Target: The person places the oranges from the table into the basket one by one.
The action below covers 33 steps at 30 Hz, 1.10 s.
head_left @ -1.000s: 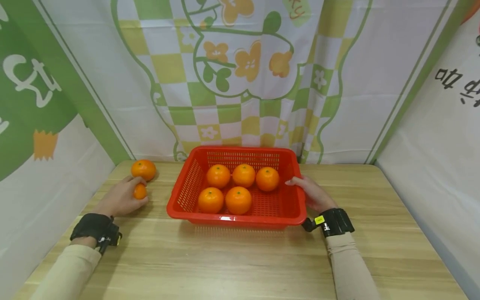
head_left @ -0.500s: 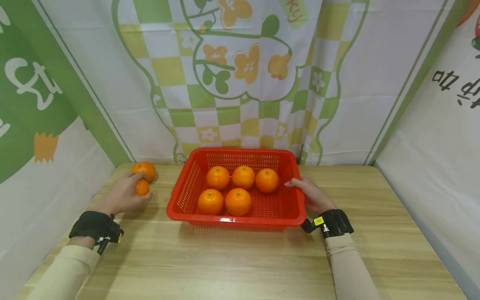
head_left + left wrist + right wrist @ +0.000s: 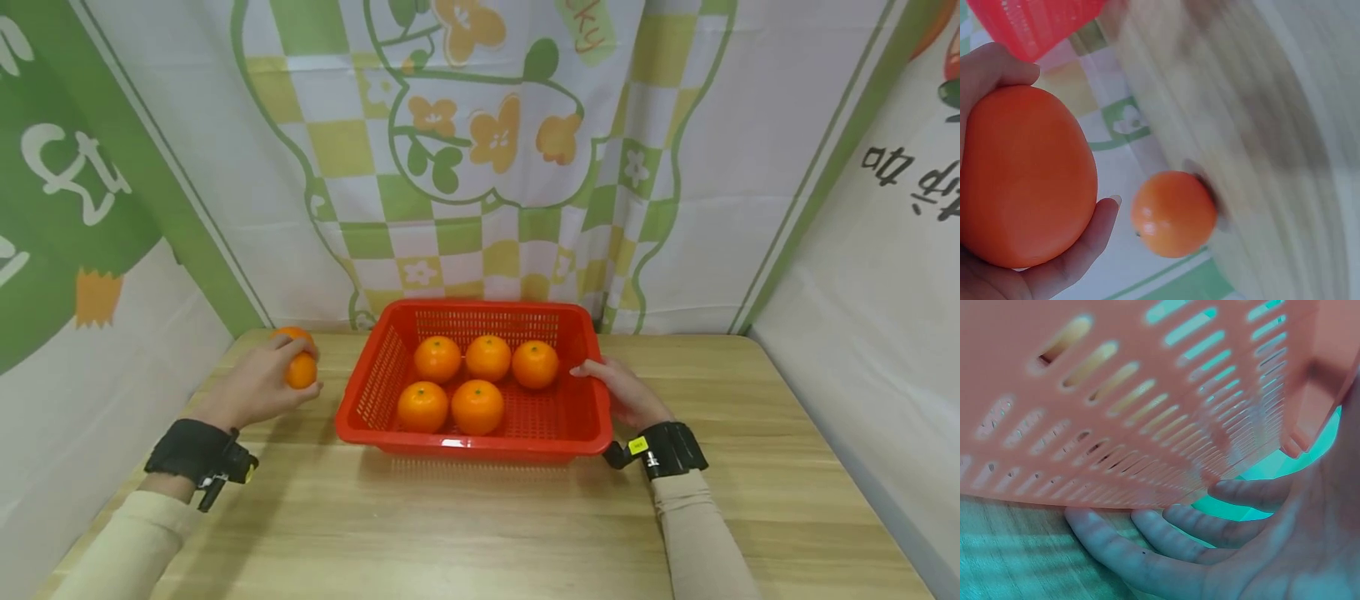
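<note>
In the head view my left hand [image 3: 258,385] grips an orange [image 3: 302,372] at the left of the table; in the left wrist view this held orange [image 3: 1029,178] fills the space between thumb and fingers. Just behind it a second orange [image 3: 294,334] is partly hidden by the hand, and the left wrist view has this loose orange [image 3: 1174,214] apart from the fingertips. My right hand [image 3: 630,393] holds the right rim of a red plastic basket [image 3: 495,444], thumb over the edge. The right wrist view shows its fingers [image 3: 1141,565] against the slotted outer wall, low down.
Several oranges [image 3: 477,407] sit inside the basket in two rows, with bare basket floor at the front right. The wooden table [image 3: 450,533] backs onto a patterned curtain [image 3: 487,233]. Printed cloth walls stand at left and right.
My left hand has moved a little right and up with the orange in its grip, covering more of the orange behind. The right hand and basket have stayed put.
</note>
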Each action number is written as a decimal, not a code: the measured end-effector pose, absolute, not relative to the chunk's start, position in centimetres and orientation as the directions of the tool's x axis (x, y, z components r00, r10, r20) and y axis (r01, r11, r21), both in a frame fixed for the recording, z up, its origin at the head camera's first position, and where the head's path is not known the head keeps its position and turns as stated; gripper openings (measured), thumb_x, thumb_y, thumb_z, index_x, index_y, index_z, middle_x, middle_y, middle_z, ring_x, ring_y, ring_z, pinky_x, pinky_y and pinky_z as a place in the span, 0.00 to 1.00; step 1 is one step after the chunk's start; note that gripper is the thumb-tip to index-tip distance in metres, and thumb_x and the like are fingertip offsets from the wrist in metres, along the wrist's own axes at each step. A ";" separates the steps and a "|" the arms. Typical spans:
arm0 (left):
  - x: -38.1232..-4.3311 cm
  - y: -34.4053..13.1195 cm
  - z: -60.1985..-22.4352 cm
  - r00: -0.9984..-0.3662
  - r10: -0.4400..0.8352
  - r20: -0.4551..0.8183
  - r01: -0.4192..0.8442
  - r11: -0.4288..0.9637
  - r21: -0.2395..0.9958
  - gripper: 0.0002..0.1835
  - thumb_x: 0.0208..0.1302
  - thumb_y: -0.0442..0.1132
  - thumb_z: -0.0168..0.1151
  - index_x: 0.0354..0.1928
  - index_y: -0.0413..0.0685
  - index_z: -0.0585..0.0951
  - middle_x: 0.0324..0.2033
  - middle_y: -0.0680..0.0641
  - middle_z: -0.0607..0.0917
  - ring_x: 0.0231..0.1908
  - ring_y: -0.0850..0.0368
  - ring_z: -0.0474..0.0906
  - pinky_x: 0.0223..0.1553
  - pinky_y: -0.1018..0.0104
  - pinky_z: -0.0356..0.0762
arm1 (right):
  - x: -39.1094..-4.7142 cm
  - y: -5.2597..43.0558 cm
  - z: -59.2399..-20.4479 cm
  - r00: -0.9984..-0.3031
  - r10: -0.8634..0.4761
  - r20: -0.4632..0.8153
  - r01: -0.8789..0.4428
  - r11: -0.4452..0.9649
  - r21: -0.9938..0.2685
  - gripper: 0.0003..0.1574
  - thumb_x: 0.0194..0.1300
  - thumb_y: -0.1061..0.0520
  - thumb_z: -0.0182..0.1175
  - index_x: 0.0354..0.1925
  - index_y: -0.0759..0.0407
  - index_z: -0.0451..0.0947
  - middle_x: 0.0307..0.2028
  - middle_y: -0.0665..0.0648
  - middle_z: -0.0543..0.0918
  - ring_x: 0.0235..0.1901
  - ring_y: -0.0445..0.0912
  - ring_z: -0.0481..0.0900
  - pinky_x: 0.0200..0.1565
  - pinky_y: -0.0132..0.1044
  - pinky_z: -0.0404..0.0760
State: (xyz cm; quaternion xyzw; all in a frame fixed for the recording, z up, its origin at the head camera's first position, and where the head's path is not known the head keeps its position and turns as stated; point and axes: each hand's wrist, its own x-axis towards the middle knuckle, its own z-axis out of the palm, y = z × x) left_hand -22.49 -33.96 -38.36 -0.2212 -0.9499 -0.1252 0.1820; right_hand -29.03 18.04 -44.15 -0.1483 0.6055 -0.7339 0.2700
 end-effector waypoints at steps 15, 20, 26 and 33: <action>-22.1 -31.8 -35.2 -0.781 0.451 0.432 0.511 0.859 0.027 0.22 0.43 0.47 0.69 0.42 0.47 0.77 0.34 0.47 0.77 0.23 0.54 0.73 0.21 0.60 0.76 | -29.1 18.1 -44.3 -0.815 -0.569 -0.109 0.203 -0.104 -0.974 0.32 0.68 0.59 0.45 0.65 0.72 0.52 0.59 0.78 0.67 0.52 0.69 0.68 0.44 0.53 0.80; -21.8 -30.5 -34.0 -0.769 0.473 0.430 0.520 0.854 -0.009 0.24 0.44 0.49 0.69 0.45 0.53 0.77 0.32 0.53 0.75 0.22 0.57 0.72 0.18 0.63 0.75 | -29.1 18.0 -44.4 -0.817 -0.566 -0.110 0.210 -0.114 -0.971 0.34 0.67 0.59 0.46 0.65 0.73 0.51 0.59 0.80 0.64 0.53 0.70 0.67 0.45 0.54 0.79; -21.7 -29.0 -33.4 -0.765 0.505 0.400 0.552 0.834 0.003 0.22 0.44 0.49 0.70 0.43 0.54 0.77 0.33 0.53 0.74 0.24 0.57 0.71 0.19 0.66 0.74 | -29.0 18.0 -44.6 -0.804 -0.584 -0.111 0.226 -0.127 -0.966 0.34 0.68 0.59 0.46 0.66 0.73 0.49 0.60 0.80 0.63 0.54 0.71 0.65 0.46 0.57 0.77; -22.1 -27.6 -32.6 -0.716 0.553 0.426 0.624 0.781 0.035 0.21 0.44 0.45 0.71 0.41 0.49 0.77 0.31 0.50 0.74 0.25 0.57 0.68 0.20 0.65 0.73 | -29.2 18.1 -44.6 -0.799 -0.593 -0.097 0.215 -0.131 -0.968 0.35 0.68 0.58 0.46 0.66 0.72 0.48 0.59 0.79 0.65 0.54 0.71 0.65 0.47 0.58 0.76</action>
